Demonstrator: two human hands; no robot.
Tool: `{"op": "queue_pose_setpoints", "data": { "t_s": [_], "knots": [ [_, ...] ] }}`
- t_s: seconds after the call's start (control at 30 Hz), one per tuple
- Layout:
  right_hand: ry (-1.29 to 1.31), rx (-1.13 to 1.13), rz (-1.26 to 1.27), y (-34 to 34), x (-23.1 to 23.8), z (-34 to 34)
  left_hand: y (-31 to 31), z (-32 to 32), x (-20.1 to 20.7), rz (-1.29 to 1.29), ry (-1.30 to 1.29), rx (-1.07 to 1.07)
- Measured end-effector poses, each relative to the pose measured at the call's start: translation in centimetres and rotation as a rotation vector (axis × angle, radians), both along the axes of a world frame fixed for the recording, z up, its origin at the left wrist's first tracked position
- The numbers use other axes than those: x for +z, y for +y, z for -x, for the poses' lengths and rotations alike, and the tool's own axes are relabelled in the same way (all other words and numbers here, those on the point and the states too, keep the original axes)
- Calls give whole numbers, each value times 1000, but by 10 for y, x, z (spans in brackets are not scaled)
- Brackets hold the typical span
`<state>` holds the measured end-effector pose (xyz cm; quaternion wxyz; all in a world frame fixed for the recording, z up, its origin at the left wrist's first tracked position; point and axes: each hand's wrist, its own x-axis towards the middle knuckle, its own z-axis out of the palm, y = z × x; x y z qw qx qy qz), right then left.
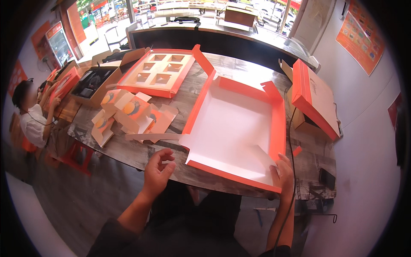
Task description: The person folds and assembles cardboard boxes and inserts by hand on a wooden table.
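Note:
A large shallow orange cardboard box with a white inside lies in front of me on the wooden table. Flaps stick out at several of its corners. At its near right corner my right hand grips the side wall, thumb on the inner side by a raised white flap. My left hand hovers by the table's front edge, left of the box's near left corner. Its fingers are loosely curled, apart from the thumb, and hold nothing. A long narrow flap reaches out leftward from the box above that hand.
Folded small printed cartons lie left of the box. Behind them sits an orange tray with square cutouts. An orange-and-brown box leans at the right, near a dark phone-like object. A cable crosses the table. Another person sits far left.

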<state>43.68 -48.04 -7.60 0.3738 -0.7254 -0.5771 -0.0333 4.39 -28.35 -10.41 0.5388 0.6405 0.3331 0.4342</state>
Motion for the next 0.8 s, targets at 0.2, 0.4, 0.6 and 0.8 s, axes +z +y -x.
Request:
{"op": "queue_pose_setpoints", "data": {
  "t_s": [0.2,0.4,0.6,0.8],
  "knots": [
    [-28,10,30,-1,1,-4,30,-18,0,294,-268,27],
    [-56,59,4,-5,3,-6,45,-24,21,-483,318,-115],
    [-124,137,26,-4,-5,-19,83,-31,34,-961,576,-345],
    [-105,170,93,-4,7,-17,98,-59,51,-1115,740,-600]
  ]
}}
